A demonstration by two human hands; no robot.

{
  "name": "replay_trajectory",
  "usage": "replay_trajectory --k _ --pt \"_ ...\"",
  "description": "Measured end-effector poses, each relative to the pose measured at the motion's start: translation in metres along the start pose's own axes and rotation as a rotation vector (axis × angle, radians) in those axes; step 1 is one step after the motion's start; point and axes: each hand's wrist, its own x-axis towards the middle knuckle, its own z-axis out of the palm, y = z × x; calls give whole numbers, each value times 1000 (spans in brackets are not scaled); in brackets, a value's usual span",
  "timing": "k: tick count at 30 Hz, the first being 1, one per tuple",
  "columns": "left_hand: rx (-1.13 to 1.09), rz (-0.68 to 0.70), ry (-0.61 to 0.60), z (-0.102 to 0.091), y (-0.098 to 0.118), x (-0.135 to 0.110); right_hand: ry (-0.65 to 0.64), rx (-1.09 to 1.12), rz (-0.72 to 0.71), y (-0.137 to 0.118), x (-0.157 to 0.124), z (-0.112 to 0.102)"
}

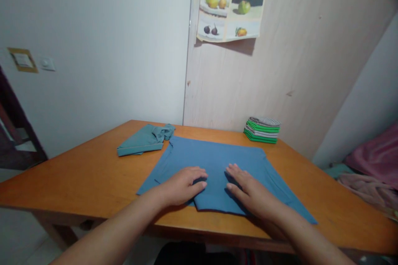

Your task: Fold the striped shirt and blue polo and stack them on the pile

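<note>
A blue garment (214,155), shaped like a short-sleeved shirt, lies spread out flat, its near end by the table's front edge. My left hand (188,184) rests palm down on its near left part, fingers stretched toward the middle. On the near right part lies my right hand (245,188), also palm down, with the fingers extended and the thumb apart. Neither hand grips the cloth. A strip of garment shows between the two hands, while the palms and forearms hide parts of its near edge.
On the wooden table (102,182), a partly folded grey-green garment (141,140) lies at the back left. A stack of folded green and grey cloths (263,130) stands at the back right. The wall (149,49) rises behind the table; pink fabric (376,153) lies off its right side.
</note>
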Motion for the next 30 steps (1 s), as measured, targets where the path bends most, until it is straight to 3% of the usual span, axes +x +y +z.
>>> replay_trajectory --k 5,8,12,19,25,30 --pt "33 -53 -148 10 3 6 -113 -39 -47 -19 6 -1" --pt "26 -70 -133 10 3 6 -51 -39 -32 -21 4 0" --pt "0 -60 -132 4 9 5 -81 33 -57 -14 4 2" --pt "-13 -4 -356 -8 20 -4 204 230 36 4 7 -6" --pt "-147 27 -166 0 12 7 287 290 34 -5 1 -12" --pt "-342 -108 73 -7 15 28 567 204 -40 -17 -5 -24"
